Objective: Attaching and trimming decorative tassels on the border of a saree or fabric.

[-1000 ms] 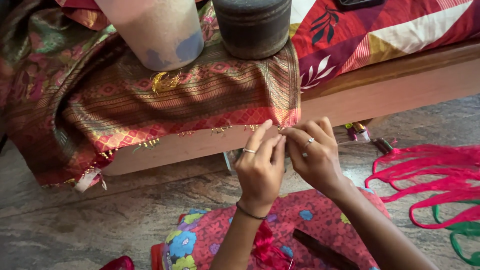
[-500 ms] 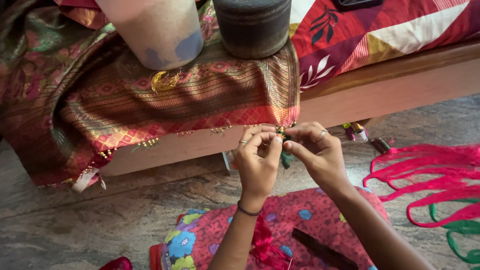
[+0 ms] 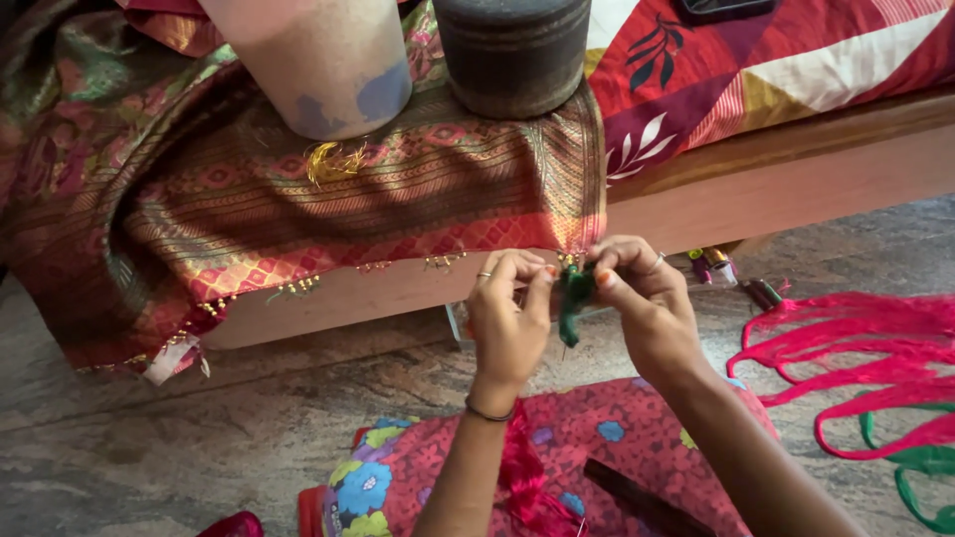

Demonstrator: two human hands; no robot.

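My left hand (image 3: 509,316) and my right hand (image 3: 642,298) meet at the lower right corner of a red and gold patterned cloth (image 3: 328,214) that hangs over a wooden bed edge (image 3: 776,189). Between their fingertips hangs a small green tassel (image 3: 572,298) of thread, fixed at the cloth's border. Both hands pinch it, the left from the left side, the right from above. Small gold bead tassels (image 3: 443,262) dot the cloth's lower edge further left.
A pale cylindrical container (image 3: 318,60) and a dark round container (image 3: 512,50) stand on the cloth. Pink thread loops (image 3: 846,348) and green thread (image 3: 920,487) lie on the stone floor at right. A flowered red cushion (image 3: 557,457) sits under my arms. Small spools (image 3: 716,267) lie under the bed.
My hands have drawn closer together at the cloth's corner, and the green tassel now hangs visibly between their fingertips.
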